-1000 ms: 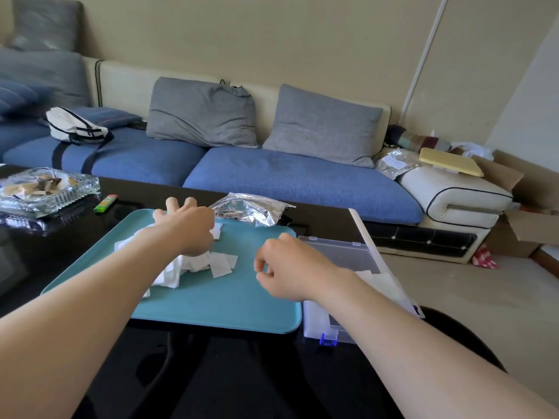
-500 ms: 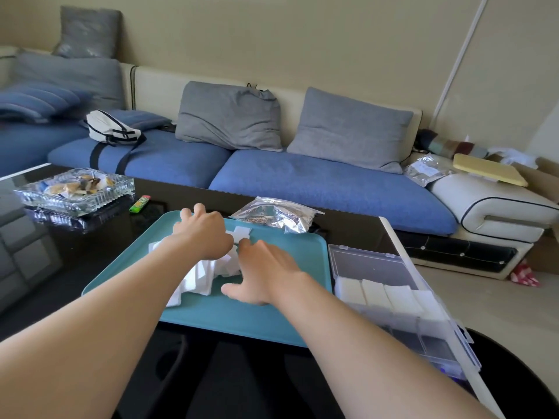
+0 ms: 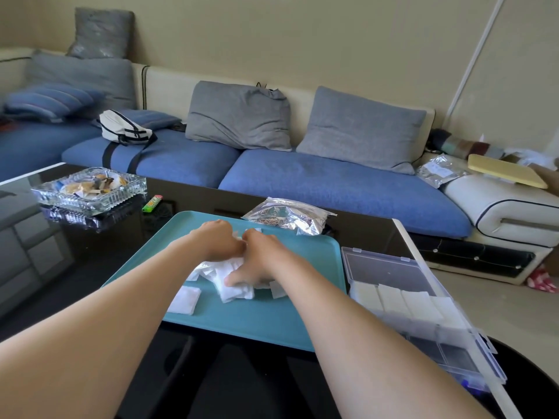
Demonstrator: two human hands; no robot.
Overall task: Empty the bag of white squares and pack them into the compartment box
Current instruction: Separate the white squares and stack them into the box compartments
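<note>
While left hand (image 3: 219, 240), right hand (image 3: 263, 261) touch squares (image 3: 236, 293)

**Living room with sofa and dark desk, seen in daylight**

A plain beige wall (image 3: 332, 40) closes the rear; a thin white conduit (image 3: 472, 55) runs up it at the right. Before it stands a corner sofa (image 3: 332, 182) with blue seats, a cream back and a white armrest (image 3: 508, 213). Two grey cushions (image 3: 239, 116) lean on the back. A white bag with dark straps (image 3: 124, 128) lies on the seat. A yellow board (image 3: 505, 170) rests on the armrest. The glossy black desk (image 3: 60, 267) carries a glass dish (image 3: 90, 189), with a green lighter (image 3: 152, 204) just beside it. The floor (image 3: 499, 303) is pale.
</note>
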